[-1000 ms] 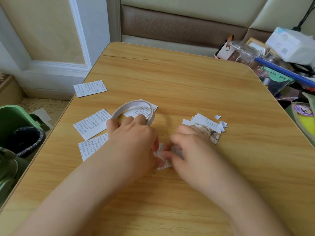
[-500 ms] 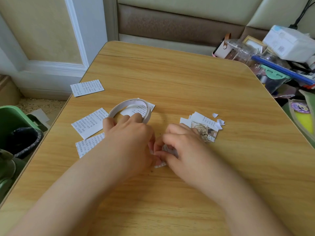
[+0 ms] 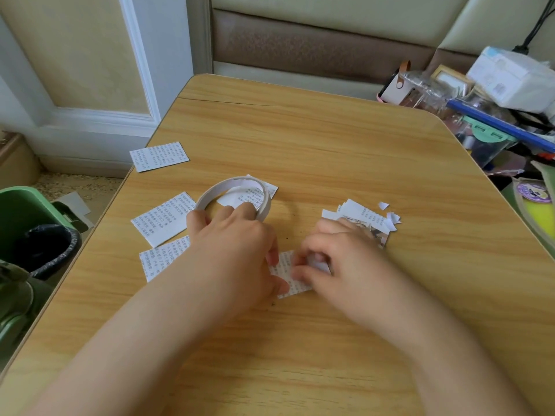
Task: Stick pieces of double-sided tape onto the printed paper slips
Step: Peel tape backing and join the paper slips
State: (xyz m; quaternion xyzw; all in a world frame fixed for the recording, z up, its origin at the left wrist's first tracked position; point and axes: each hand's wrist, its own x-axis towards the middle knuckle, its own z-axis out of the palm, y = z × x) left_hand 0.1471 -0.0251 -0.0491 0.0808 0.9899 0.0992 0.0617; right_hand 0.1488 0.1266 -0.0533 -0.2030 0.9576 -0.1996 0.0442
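A printed paper slip (image 3: 287, 274) lies on the wooden table (image 3: 330, 145) between my hands. My left hand (image 3: 234, 250) holds the white tape roll (image 3: 237, 195), fingers hooked through its ring, and its thumb rests on the slip's left edge. My right hand (image 3: 339, 259) has its fingers curled over the slip's right part, pinching something small and white that is blurred. Three more printed slips lie to the left: one (image 3: 159, 156) at the table's edge, one (image 3: 163, 222) beside the roll, one (image 3: 163, 259) partly under my left forearm.
A pile of cut slips and backing scraps (image 3: 369, 220) lies just beyond my right hand. Another slip (image 3: 255, 193) sits under the roll. Clutter of boxes and bags (image 3: 480, 100) crowds the right edge. A green bin (image 3: 33, 229) stands on the floor at left.
My hands have drawn slightly apart, exposing more of the slip between them. The roll stays in my left hand.
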